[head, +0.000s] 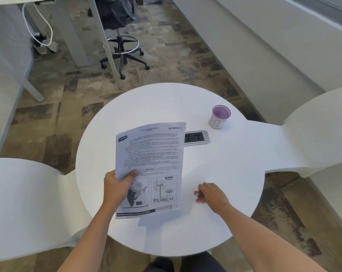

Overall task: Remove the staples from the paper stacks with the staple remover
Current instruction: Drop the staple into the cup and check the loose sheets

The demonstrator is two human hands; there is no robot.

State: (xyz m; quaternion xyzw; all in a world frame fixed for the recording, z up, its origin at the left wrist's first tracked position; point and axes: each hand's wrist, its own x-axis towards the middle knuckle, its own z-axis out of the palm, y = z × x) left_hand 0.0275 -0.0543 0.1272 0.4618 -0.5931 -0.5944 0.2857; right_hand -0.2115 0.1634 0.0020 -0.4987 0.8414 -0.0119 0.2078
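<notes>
**Paper stack lifted in the left hand, right hand on the staple remover**

At the far left a white moulded chair (28, 195) sits against the round white table (225, 173). The left hand (117, 185) comes in over the table's near-left edge and grips a printed paper stack (152, 154) at its left margin, thumb on the top sheet and the other fingers hidden underneath. The stack is held tilted above the tabletop and throws a shadow below its bottom edge; its front page carries dense text, a map and a "WIND TURBINE" drawing. Whether a staple is in it cannot be made out.

Just right of the stack's lower corner, the right hand (213, 195) rests on the table with fingers curled around a small red staple remover (198, 196), which lies on the surface and is partly covered by the fingers.

Farther back, a power socket panel (197, 137) is set into the tabletop, its left end hidden behind the stack. Beyond it to the right stands a small purple-rimmed cup labelled "BIN" (220, 117). A second white chair (319, 134) meets the table at the right.
</notes>
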